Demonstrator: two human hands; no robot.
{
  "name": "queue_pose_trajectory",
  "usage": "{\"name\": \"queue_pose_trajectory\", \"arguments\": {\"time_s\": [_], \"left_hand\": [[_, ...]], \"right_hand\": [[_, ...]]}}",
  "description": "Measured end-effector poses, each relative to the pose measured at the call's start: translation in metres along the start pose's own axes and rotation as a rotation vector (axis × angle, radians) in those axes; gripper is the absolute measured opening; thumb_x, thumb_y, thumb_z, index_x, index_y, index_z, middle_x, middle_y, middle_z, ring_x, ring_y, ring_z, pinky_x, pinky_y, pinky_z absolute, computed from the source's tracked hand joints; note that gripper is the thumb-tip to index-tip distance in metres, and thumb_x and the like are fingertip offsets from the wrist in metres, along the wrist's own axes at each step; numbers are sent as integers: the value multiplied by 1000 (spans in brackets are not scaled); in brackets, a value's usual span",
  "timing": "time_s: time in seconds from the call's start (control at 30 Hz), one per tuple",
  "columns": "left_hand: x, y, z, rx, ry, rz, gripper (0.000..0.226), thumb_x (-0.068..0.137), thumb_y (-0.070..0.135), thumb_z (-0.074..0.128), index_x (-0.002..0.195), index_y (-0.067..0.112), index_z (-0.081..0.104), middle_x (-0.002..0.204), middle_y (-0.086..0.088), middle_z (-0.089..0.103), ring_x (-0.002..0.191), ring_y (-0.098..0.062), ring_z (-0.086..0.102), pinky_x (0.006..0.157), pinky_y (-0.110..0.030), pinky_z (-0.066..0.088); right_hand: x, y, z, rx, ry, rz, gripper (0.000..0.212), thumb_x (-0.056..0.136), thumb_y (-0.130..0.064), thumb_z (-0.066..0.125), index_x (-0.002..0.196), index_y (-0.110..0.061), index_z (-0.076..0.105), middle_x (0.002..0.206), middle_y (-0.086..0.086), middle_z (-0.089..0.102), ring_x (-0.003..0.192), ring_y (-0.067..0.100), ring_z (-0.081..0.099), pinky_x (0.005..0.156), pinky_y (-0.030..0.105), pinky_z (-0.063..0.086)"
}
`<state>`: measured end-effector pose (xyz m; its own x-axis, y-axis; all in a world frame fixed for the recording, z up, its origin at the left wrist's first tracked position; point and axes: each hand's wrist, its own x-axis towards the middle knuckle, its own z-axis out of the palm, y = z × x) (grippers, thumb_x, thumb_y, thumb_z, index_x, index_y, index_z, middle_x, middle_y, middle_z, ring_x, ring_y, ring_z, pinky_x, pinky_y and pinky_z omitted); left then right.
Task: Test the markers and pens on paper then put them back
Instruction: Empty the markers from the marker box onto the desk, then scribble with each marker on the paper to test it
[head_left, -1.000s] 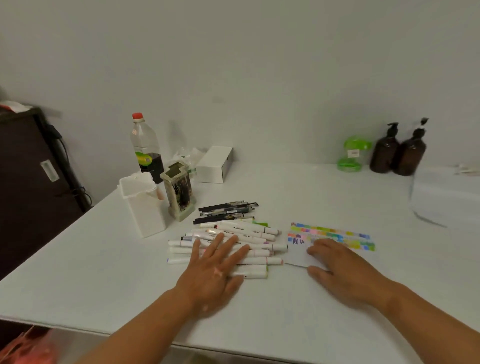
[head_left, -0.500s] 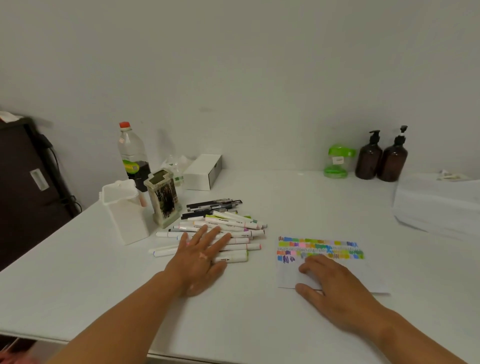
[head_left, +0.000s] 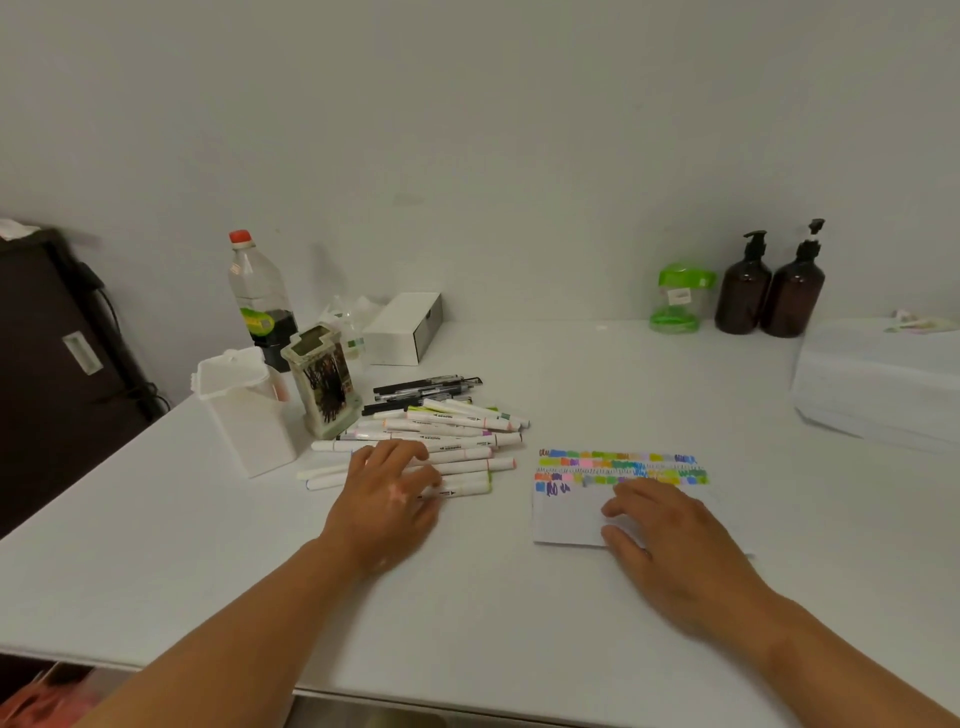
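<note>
Swatch-striped white paper sheet (head_left: 566, 519) shows much testing done; white plastic markers (head_left: 457, 431) await return. On them, left hand (head_left: 384, 499) grip unclear; right hand (head_left: 675, 540) grip relaxed.

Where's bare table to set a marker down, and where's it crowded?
Free: the wide stretch behind the paper, between the small white box and the green jar; the near strip between left hand and right hand. Crowded: back left, where the marker pile sits beside the white holder and bottle.

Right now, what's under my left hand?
The pile of white markers on the table; your left hand lies over the nearest ones. The stretches beneath its fingers are covered, so what they touch can't be seen.
</note>
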<state>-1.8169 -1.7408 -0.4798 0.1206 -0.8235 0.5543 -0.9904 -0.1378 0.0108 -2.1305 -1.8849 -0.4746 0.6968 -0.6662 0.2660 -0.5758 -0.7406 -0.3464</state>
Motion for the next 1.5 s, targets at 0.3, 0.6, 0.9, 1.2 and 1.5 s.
{"name": "queue_pose_trajectory", "arguments": {"time_s": [0.3, 0.6, 0.9, 1.2, 1.5], "left_hand": [[-16, 26, -17, -39, -110, 24, 3, 92, 19, 69, 95, 19, 70, 90, 5, 68, 83, -24, 57, 69, -37, 48], [-5, 105, -54, -1064, -14, -695, 12, 98, 21, 61, 100, 31, 67, 89, 4, 70, 84, -15, 67, 71, -21, 53], [-18, 125, -44, -1832, -206, -741, 28, 74, 3, 78, 101, 4, 71, 100, -25, 68, 95, -33, 70, 83, -35, 56], [15, 115, -40, -578, -379, -18, 34, 99, 43, 54, 132, 38, 57, 117, 20, 64, 99, 1, 58, 81, -4, 40], [66, 119, -9, -689, -396, 103, 30, 105, 42, 36, 111, 24, 59, 78, 2, 59, 67, -16, 50, 66, -36, 44]], "right_hand": [[-25, -4, -3, -5, -33, -36, 17, 98, -44, 58, 112, -36, 66, 115, -25, 56, 116, 0, 51, 103, 16, 33], [-39, -45, -25, 375, 95, 1, 24, 92, -36, 72, 103, -54, 60, 109, -34, 60, 103, -16, 55, 85, 5, 45], [-46, -46, -36, 956, 2, 187, 23, 94, -14, 71, 91, -36, 75, 73, 2, 72, 61, 11, 64, 57, 28, 50], [-8, -27, -36, 1081, -6, 241, 15, 88, -5, 76, 87, -20, 78, 68, 7, 71, 58, 17, 62, 57, 30, 49], [42, -24, -27, 1182, -92, 219, 11, 80, -26, 76, 83, -18, 70, 69, 9, 65, 63, 20, 60, 56, 31, 47]]}}
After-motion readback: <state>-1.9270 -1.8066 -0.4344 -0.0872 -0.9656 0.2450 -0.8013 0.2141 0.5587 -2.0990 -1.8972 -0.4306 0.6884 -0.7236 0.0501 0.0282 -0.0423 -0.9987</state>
